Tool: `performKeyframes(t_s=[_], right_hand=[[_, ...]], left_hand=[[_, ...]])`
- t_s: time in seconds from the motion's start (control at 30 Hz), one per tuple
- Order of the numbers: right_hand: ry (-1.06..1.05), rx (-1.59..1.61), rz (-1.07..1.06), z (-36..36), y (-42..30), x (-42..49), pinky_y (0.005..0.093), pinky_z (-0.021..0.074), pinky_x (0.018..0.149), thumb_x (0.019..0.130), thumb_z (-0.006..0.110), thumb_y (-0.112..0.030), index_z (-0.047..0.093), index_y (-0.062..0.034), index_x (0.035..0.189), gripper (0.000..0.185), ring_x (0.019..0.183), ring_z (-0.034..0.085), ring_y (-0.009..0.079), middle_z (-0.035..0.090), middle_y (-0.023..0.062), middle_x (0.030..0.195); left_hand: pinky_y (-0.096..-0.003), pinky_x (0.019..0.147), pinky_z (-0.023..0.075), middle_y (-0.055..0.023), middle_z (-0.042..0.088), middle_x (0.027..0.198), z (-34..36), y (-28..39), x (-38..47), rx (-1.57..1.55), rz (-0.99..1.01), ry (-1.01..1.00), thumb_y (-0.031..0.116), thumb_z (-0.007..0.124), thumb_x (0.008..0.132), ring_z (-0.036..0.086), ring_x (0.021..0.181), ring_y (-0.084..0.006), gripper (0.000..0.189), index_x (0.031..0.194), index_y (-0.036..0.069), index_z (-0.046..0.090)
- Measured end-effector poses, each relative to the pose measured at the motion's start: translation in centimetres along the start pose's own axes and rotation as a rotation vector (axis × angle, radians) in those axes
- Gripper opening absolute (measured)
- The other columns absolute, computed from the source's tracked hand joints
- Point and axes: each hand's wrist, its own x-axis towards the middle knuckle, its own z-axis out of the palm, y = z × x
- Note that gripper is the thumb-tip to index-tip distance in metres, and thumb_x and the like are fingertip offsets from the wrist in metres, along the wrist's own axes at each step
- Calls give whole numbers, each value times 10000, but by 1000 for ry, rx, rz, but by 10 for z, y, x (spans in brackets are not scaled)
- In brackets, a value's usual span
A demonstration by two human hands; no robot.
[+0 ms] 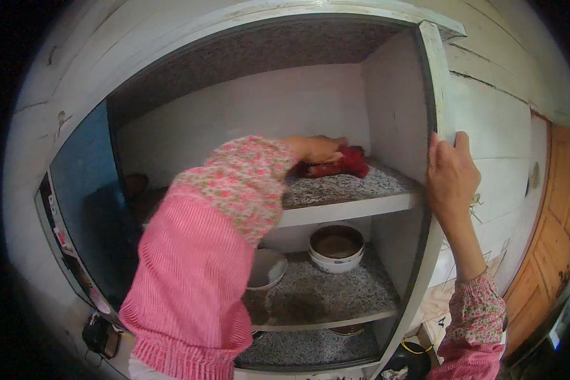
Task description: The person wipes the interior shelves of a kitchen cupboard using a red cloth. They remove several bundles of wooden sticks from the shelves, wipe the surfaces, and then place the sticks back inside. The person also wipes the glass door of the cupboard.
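Observation:
My left hand point(319, 148) reaches deep into the wall cupboard, bunched over a red cloth point(353, 164). The cloth lies pressed on the speckled upper shelf point(342, 187), near the back right corner. The fingertips are partly blurred and hidden by the cloth. A pink ribbed sleeve with a floral cuff covers this arm and blocks the shelf's left part. At the right, my right hand point(453, 175) grips the white side post point(434, 80) of the cupboard, its fingers curled around the edge.
On the middle shelf point(313, 304) stand stacked bowls point(337, 249) and a white bowl point(268, 268), partly behind my sleeve. A blue sliding panel point(88, 190) covers the cupboard's left. A wooden door point(548, 228) is at far right, a black bin point(411, 363) below.

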Motion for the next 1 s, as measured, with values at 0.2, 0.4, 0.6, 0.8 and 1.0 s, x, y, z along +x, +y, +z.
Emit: performKeyframes(t_s=[0.2, 0.4, 0.6, 0.8, 1.0], right_hand=[[-9, 59, 4, -2, 2, -1, 374, 395, 431, 838, 559, -219, 499, -49, 589, 308, 490, 487, 303, 484, 154, 790], [28, 108, 1, 4, 3, -3, 378, 393, 434, 832, 571, -197, 492, -46, 585, 300, 492, 483, 308, 474, 163, 782], [28, 202, 41, 10, 4, -7, 376, 405, 457, 822, 579, -179, 495, -39, 589, 285, 548, 500, 305, 470, 173, 816], [32, 201, 8, 4, 7, -2, 373, 418, 476, 800, 593, -173, 512, -33, 593, 262, 572, 509, 316, 471, 190, 833], [27, 239, 38, 4, 0, -3, 380, 419, 471, 782, 602, -181, 520, -32, 566, 275, 576, 510, 317, 472, 188, 824]], left_hand=[[-435, 777, 432, -169, 605, 963, -17, -34, -136, 209, -393, -79, 282, 426, 886, 565, 930, -312, 379, 1191, 58, 410], [-399, 775, 431, -164, 601, 1019, -17, -75, -220, 417, -944, -173, 286, 571, 766, 568, 919, -286, 354, 1042, 65, 588], [-366, 700, 433, -151, 622, 938, 12, -126, -197, 181, -492, 73, 299, 595, 748, 576, 851, -283, 283, 883, 56, 648], [-402, 677, 459, -195, 619, 911, 5, 12, -10, 218, -143, 282, 259, 486, 844, 608, 809, -305, 280, 948, 43, 631], [-340, 669, 479, -142, 642, 846, -2, 76, 47, -223, 29, 58, 216, 530, 806, 608, 765, -221, 231, 927, 72, 665]])
